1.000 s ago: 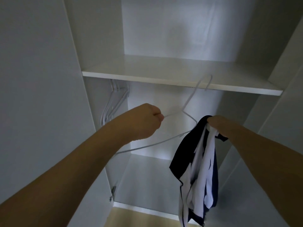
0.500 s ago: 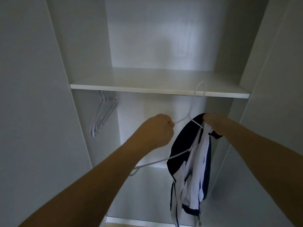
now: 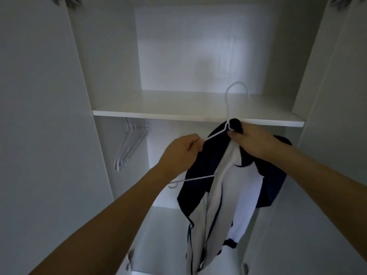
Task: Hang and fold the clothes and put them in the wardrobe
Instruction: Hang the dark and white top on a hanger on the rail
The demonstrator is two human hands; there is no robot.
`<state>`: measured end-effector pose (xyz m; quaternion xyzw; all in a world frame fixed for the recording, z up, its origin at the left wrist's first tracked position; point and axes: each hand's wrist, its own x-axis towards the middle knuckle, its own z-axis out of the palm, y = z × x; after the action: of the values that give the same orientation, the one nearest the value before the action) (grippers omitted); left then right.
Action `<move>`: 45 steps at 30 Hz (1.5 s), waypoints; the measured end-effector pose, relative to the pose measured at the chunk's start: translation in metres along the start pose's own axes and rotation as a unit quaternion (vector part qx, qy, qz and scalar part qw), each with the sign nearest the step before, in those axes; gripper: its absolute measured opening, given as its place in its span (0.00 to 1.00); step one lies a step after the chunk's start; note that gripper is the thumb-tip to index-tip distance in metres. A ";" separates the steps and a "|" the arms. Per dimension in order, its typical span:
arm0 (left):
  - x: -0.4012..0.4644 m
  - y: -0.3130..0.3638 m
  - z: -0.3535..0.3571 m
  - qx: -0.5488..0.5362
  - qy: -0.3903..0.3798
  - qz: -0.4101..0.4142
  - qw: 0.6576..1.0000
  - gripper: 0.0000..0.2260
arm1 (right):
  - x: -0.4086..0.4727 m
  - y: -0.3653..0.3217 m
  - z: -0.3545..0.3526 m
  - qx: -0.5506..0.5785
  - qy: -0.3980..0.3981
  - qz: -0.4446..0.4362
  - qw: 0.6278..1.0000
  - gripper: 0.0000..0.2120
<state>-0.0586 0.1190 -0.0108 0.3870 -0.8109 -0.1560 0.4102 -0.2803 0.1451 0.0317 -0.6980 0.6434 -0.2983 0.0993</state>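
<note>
A thin white wire hanger (image 3: 216, 133) sits at frame centre, its hook (image 3: 237, 92) pointing up toward the upper right in front of the white wardrobe shelf (image 3: 158, 113); its long axis runs diagonally from the neck at right of centre down to the free shoulder tip at lower left. One arm of the hanger passes into a navy-and-white garment (image 3: 228, 181) that hangs lengthwise toward the bottom of the frame. The right hand (image 3: 250, 143), fingers curled, grips the garment's collar directly at the hanger's neck and is the nearer hand to the hook. The left hand (image 3: 182, 151), just left of it, pinches the hanger's upper wire. The next move likely seats the collar over the hanger. Spare white hangers (image 3: 129, 145) hang under the shelf at left.
</note>
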 end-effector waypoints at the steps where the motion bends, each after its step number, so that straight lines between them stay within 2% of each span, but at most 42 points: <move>1: 0.003 0.000 -0.002 0.079 0.036 0.030 0.996 0.09 | 0.003 -0.001 -0.002 -0.014 -0.001 -0.007 1.000 0.16; 2: 0.004 -0.006 -0.003 0.150 0.087 0.051 0.984 0.07 | 0.006 0.000 -0.004 -0.029 0.009 -0.015 0.999 0.16; 4: -0.003 -0.020 0.001 0.221 0.218 0.021 0.950 0.21 | 0.009 0.006 -0.008 -0.037 0.051 -0.010 0.998 0.17; 6: -0.019 -0.034 0.016 0.153 0.348 -0.044 0.924 0.28 | 0.011 0.011 -0.014 -0.036 0.107 0.000 0.994 0.18; 7: -0.026 -0.040 0.026 0.096 0.371 -0.100 0.918 0.30 | 0.012 0.013 -0.017 -0.028 0.132 -0.001 0.991 0.20; 8: -0.031 -0.045 0.038 0.023 0.359 -0.175 0.916 0.33 | 0.011 0.015 -0.019 -0.010 0.150 -0.006 0.989 0.21; 9: -0.033 -0.050 0.048 -0.055 0.302 -0.252 0.918 0.38 | 0.011 0.016 -0.022 0.007 0.162 -0.010 0.987 0.21; 11: -0.032 -0.058 0.062 -0.180 0.076 -0.335 0.922 0.47 | 0.010 0.014 -0.028 0.022 0.173 -0.013 0.985 0.22; 12: -0.030 -0.058 0.068 -0.223 -0.055 -0.334 0.914 0.45 | 0.009 0.013 -0.031 0.025 0.173 -0.016 0.984 0.22; 13: -0.028 -0.057 0.072 -0.247 -0.169 -0.314 0.901 0.37 | 0.008 0.010 -0.034 0.026 0.173 -0.022 0.984 0.22; 14: -0.025 -0.057 0.077 -0.253 -0.251 -0.286 0.890 0.27 | 0.007 0.009 -0.037 0.025 0.173 -0.030 0.984 0.22; 15: -0.020 -0.058 0.079 -0.244 -0.290 -0.267 0.886 0.19 | 0.005 0.009 -0.040 0.018 0.173 -0.035 0.984 0.21; 18: -0.003 -0.069 0.054 -0.256 -0.267 -0.310 0.876 0.13 | -0.003 0.015 -0.051 -0.033 0.168 -0.036 0.985 0.25; 22: 0.021 -0.091 -0.034 -0.350 -0.106 -0.409 0.836 0.12 | -0.014 0.030 -0.057 -0.151 0.135 -0.003 0.979 0.36; 25: 0.040 -0.081 -0.088 -0.330 -0.044 -0.388 0.859 0.11 | -0.010 0.035 -0.038 -0.257 0.152 0.019 0.954 0.33; 27: 0.050 -0.056 -0.099 -0.318 -0.066 -0.369 0.871 0.13 | -0.003 0.030 -0.026 -0.241 0.154 0.047 0.957 0.34; 29: 0.057 -0.021 -0.092 -0.347 -0.115 -0.344 0.865 0.12 | 0.003 0.022 -0.020 -0.167 0.143 0.059 0.974 0.36; 31: 0.065 0.010 -0.076 -0.359 -0.139 -0.300 0.873 0.12 | 0.005 0.011 -0.017 -0.092 0.138 0.029 0.986 0.35; 33: 0.074 0.032 -0.062 -0.312 -0.131 -0.261 0.904 0.14 | 0.000 -0.002 -0.016 -0.043 0.136 -0.024 0.989 0.31; 35: 0.084 0.044 -0.057 -0.259 -0.105 -0.230 0.932 0.14 | -0.006 -0.012 -0.018 -0.049 0.133 -0.077 0.987 0.36; 40: 0.098 0.063 -0.056 -0.273 -0.091 -0.173 0.942 0.08 | -0.007 -0.031 -0.013 -0.098 0.137 -0.095 0.981 0.48; 43: 0.096 0.076 -0.056 -0.274 -0.093 -0.144 0.946 0.07 | -0.005 -0.043 -0.002 -0.106 0.130 -0.102 0.981 0.52; 45: 0.097 0.080 -0.060 -0.268 -0.083 -0.138 0.950 0.07 | -0.001 -0.046 0.005 -0.111 0.118 -0.105 0.981 0.49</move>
<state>-0.0864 0.1012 0.1247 0.3562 -0.7090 -0.4546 0.4047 -0.2391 0.1515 0.0520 -0.7284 0.6027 -0.3139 -0.0877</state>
